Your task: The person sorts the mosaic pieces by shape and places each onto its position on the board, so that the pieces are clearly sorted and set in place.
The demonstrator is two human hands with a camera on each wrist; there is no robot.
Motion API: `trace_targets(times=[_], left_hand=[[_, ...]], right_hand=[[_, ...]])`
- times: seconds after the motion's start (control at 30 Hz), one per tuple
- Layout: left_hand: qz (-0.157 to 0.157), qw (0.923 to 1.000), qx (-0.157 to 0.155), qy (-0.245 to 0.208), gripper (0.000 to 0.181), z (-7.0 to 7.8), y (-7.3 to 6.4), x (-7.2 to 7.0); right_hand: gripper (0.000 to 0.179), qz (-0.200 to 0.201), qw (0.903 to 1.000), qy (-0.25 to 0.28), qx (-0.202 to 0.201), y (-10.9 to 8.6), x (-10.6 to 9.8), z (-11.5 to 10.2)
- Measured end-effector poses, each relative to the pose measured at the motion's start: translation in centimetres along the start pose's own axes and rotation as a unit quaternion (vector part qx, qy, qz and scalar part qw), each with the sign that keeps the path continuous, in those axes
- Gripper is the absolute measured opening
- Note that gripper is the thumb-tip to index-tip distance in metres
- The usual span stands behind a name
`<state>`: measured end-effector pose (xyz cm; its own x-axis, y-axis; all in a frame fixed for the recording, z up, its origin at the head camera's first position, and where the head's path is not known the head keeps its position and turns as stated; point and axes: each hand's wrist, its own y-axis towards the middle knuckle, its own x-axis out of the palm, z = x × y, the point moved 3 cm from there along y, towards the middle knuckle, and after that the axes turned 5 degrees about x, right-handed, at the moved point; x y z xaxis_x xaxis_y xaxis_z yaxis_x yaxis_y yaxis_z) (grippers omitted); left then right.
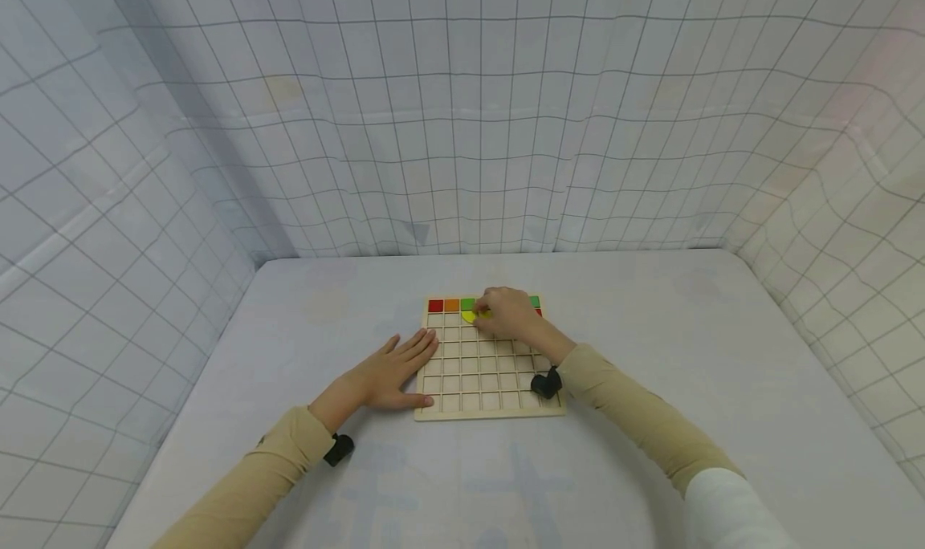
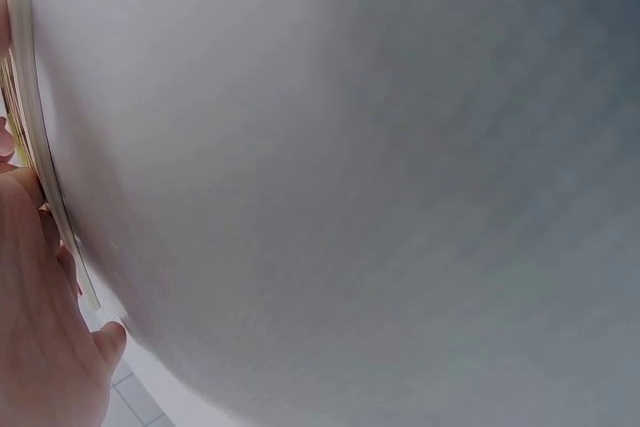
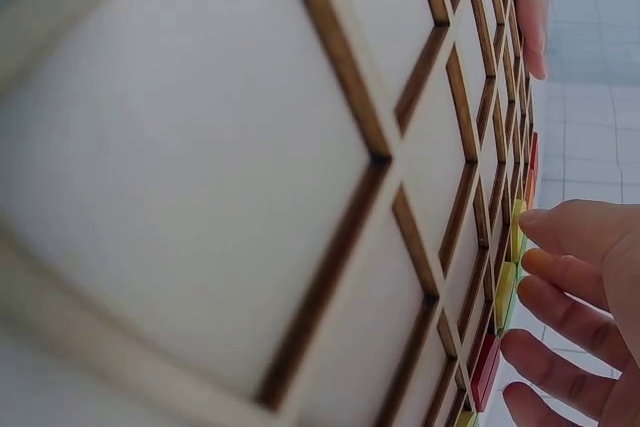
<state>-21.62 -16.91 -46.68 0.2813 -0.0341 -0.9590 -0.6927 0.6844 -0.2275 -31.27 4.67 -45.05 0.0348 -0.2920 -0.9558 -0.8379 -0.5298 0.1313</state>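
A pale wooden grid board (image 1: 491,414) lies flat on the table, with coloured square tiles along its far edge. My left hand (image 1: 393,372) rests on the board's left edge, fingers spread and thumb near the front corner. Over the far rows, my right hand (image 1: 506,312) pinches a yellow tile (image 1: 469,317) between thumb and fingertips. In the right wrist view, the thumb and index finger meet this yellow tile (image 3: 517,227); the other fingers hang loosely curved. Left of the hand sit a red tile (image 1: 436,306), an orange tile (image 1: 451,305) and a green tile (image 1: 468,303). The right hand hides part of the row.
At the far right of the board, a green tile (image 1: 535,301) shows past the right hand. The white table (image 1: 650,308) extends around the board. Grid-patterned white curtains (image 1: 462,148) hang behind it and on both sides. Black wrist cameras sit on both wrists.
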Motion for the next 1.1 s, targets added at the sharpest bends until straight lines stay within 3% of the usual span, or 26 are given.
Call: trace_targets(times=[0.37, 0.7, 1.1], left_hand=[[0.004, 1.0000, 0.002, -0.001, 0.095, 0.1, 0.1, 0.0], [0.005, 1.0000, -0.001, -0.001, 0.095, 0.0, 0.2, 0.1], [0.004, 1.0000, 0.000, -0.006, 0.095, 0.5, -0.1, -0.2]], right_hand=[[0.019, 0.038, 0.9986, 0.007, -0.036, -1.3, -0.6, 0.5], [0.014, 0.063, 0.9972, -0.013, -0.038, -3.1, -1.7, 1.4], [0.021, 0.034, 0.9994, -0.008, -0.005, -5.7, -2.6, 3.2]])
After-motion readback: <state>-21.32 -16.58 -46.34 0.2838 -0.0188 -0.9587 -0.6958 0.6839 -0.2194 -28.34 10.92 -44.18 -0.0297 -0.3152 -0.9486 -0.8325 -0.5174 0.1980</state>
